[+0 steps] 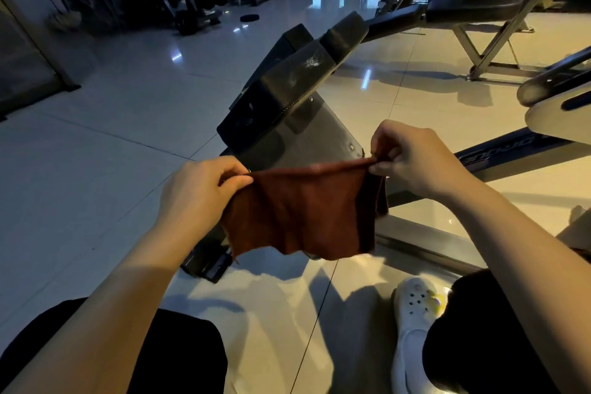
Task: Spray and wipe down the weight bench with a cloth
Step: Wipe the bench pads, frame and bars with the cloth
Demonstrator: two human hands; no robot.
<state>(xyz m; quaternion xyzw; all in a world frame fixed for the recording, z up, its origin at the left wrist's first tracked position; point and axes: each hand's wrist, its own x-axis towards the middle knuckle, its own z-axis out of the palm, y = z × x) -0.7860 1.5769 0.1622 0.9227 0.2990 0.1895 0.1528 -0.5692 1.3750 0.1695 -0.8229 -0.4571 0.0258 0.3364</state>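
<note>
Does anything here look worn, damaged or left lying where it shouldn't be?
The black bench pad shows pale scuffed patches on its top, which look like wear or dried residue. Far back, a dark weight plate lies loose on the tiled floor. The red cloth held up by both hands looks intact.

Cloth (303,211) hangs between hands, before the bench (287,86).

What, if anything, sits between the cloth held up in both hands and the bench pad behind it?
Nothing visible does. The left hand and right hand pinch the top corners of the red-brown cloth, which hangs spread just in front of the dark bench pad. Only open air shows between them; no spray bottle is in view.
</note>
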